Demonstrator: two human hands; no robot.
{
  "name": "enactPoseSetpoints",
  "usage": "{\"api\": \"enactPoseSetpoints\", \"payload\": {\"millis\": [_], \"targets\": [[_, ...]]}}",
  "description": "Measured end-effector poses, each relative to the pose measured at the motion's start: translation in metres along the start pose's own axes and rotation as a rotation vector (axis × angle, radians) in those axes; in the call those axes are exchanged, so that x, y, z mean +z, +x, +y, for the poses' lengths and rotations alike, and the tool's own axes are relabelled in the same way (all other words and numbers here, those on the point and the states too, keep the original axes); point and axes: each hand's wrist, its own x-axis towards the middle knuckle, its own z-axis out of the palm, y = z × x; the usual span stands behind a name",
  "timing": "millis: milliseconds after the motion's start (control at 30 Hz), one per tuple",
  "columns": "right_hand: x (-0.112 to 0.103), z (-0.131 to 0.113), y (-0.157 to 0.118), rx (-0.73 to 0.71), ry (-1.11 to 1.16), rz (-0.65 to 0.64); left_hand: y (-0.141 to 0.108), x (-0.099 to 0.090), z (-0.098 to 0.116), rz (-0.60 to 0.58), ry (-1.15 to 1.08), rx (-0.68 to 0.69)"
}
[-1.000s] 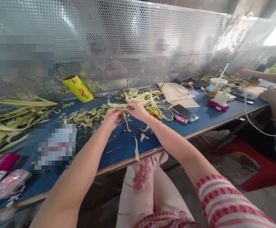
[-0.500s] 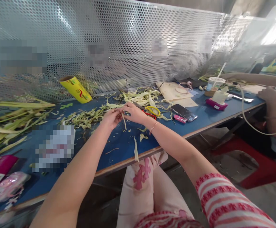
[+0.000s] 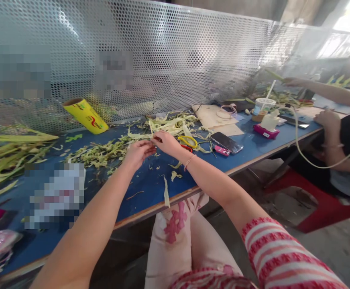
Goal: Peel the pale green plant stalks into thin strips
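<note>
My left hand (image 3: pixel 139 153) and my right hand (image 3: pixel 166 142) meet fingertip to fingertip just above the blue table. Both are closed in a pinch on a thin pale leaf strip (image 3: pixel 151 127), a narrow end of which sticks up over my fingers; the rest is hidden. Behind them lies a heap of pale green leaf strips (image 3: pixel 175 125). To the left spreads a pile of curled green scraps (image 3: pixel 102 153). Scissors with a yellow handle loop (image 3: pixel 188 141) rest right by my right hand, and a loose leaf strip (image 3: pixel 166 192) lies at the table edge.
A yellow cardboard tube (image 3: pixel 86 115) leans near the perforated metal screen (image 3: pixel 163 72). Long leaves (image 3: pixel 15 160) lie at left. Rightward are a phone (image 3: pixel 226 142), a pink tissue pack (image 3: pixel 265 131), a drink cup (image 3: pixel 262 108) and a co-worker's arm (image 3: pixel 333 128) by a pale cable.
The strip that hung below my fingers now shows above them. My left fingers have loosened a little. The view has shifted right, and a co-worker's arm now reaches out holding a leaf.
</note>
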Motion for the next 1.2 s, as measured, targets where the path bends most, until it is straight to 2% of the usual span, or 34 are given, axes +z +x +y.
{"api": "enactPoseSetpoints", "payload": {"millis": [200,400,567,733,900,1067,1200], "targets": [[-0.002,-0.003,0.0,0.069,0.025,-0.03,-0.002,0.001,0.001,-0.008,0.109,0.051],[-0.004,-0.008,0.003,0.232,0.061,-0.088,-0.002,0.002,-0.001,0.027,0.214,0.067],[-0.006,-0.013,0.003,0.181,-0.042,-0.149,0.001,0.001,-0.003,0.04,0.212,0.065],[-0.009,-0.016,0.001,0.264,-0.08,-0.281,0.006,-0.003,-0.005,0.07,0.194,0.092],[-0.011,-0.015,0.001,0.303,-0.066,-0.315,0.006,-0.002,-0.004,0.098,0.208,0.121],[-0.009,-0.012,0.001,0.191,-0.091,-0.35,0.008,-0.006,-0.006,0.137,0.249,0.142],[-0.007,-0.009,0.002,0.073,-0.12,-0.252,0.011,-0.011,-0.007,0.163,0.312,0.166]]}}
